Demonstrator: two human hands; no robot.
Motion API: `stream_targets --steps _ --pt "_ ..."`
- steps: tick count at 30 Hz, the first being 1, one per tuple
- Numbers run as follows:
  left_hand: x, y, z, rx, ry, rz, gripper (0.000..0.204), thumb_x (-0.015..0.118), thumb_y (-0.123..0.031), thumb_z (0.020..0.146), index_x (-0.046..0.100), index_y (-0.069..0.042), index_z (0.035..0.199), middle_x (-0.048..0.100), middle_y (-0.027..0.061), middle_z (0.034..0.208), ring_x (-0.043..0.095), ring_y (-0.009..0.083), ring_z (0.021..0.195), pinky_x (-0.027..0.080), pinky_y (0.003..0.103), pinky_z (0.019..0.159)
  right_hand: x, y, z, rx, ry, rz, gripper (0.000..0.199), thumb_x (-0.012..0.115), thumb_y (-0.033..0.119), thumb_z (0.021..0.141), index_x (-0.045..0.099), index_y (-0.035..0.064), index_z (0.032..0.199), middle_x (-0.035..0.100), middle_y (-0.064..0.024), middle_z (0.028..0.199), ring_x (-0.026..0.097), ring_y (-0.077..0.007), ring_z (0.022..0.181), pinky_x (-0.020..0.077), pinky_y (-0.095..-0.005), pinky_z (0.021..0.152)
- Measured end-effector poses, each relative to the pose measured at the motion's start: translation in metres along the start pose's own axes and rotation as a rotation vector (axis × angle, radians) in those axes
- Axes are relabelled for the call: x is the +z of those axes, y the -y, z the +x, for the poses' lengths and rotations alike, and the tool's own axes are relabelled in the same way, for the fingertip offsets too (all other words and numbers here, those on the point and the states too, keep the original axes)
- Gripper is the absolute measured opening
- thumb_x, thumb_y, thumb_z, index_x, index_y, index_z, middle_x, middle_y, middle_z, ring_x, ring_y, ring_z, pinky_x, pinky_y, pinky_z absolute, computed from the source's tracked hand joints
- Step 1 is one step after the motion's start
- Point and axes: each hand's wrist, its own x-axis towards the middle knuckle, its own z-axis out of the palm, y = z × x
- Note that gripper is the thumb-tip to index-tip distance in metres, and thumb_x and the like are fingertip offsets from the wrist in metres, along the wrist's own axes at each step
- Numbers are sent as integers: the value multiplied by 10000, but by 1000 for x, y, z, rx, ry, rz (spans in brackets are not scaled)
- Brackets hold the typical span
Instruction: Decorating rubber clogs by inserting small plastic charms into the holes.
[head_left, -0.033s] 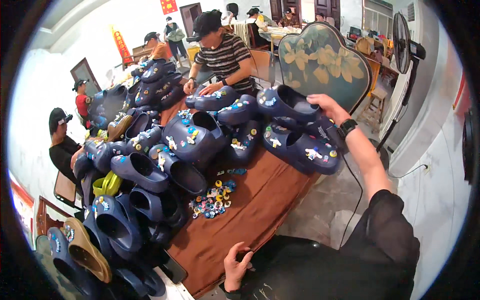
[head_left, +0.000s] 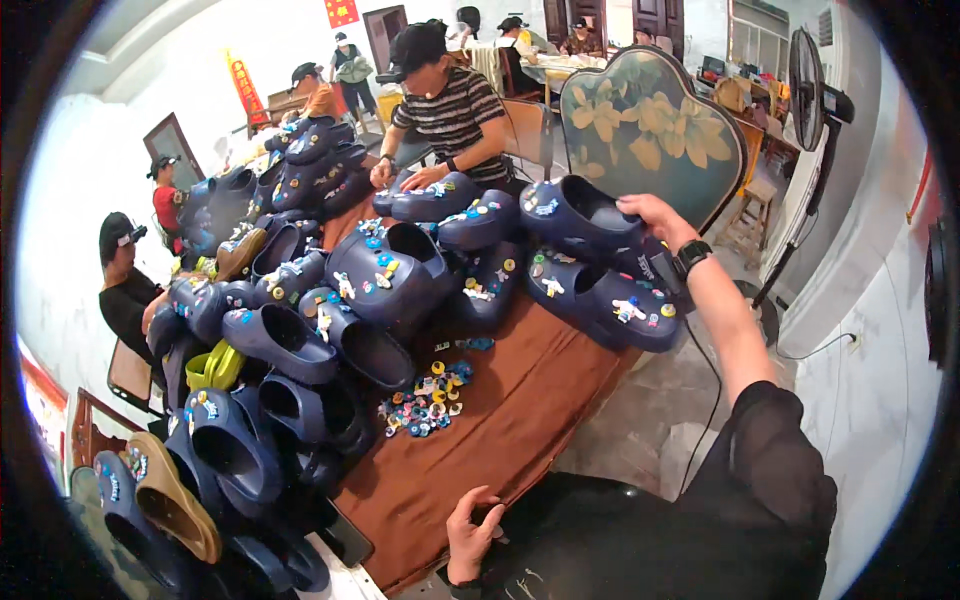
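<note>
My right hand (head_left: pixel 657 217) grips the heel end of a navy clog (head_left: pixel 572 228) at the far right of the table. That clog rests on or just above other clogs; which one I cannot tell. Just below it is a navy clog (head_left: pixel 592 296) studded with charms. My left hand (head_left: pixel 472 537) is near the table's front edge, fingers curved and apart, holding nothing visible. Beyond it, a heap of small colourful shoe charms (head_left: pixel 425 402) lies on the brown cloth (head_left: pixel 470 450). A large navy clog (head_left: pixel 385 280) with charms stands behind the heap.
Piles of navy clogs (head_left: pixel 235 450) cover the table's left side, with a tan clog (head_left: pixel 170 500) and a lime one (head_left: pixel 213 368) among them. Across the table sits a co-worker (head_left: pixel 450 110) in a striped shirt. A padded chair back (head_left: pixel 650 130) and a fan (head_left: pixel 806 90) stand right.
The clog under my right hand has shifted very slightly to the right and down. My left hand has not visibly moved.
</note>
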Motion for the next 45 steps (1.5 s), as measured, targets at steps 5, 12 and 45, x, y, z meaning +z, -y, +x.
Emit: stream_targets --steps 5,12,45 --pt "0 13 -2 37 -3 82 346 740 -5 826 624 6 1152 702 72 941 659 147 877 517 276 800 -39 -48 35 220 -313 -125 227 700 178 827 648 28 989 656 -103 954 628 -301 788 523 -541 611" --pt "3 3 -2 -17 -7 22 283 734 -5 832 652 2 1103 708 71 921 666 142 860 529 277 788 -33 -23 24 162 -398 -944 218 646 170 788 694 -20 884 686 -166 834 669 -372 837 543 -514 693" --pt "-201 -8 11 160 -649 -606 466 493 -372 1024 397 -54 1351 628 179 1116 676 282 940 593 342 683 293 -179 -233 -919 73 -693 105 694 165 830 635 79 844 639 -120 774 623 -325 728 489 -437 634"
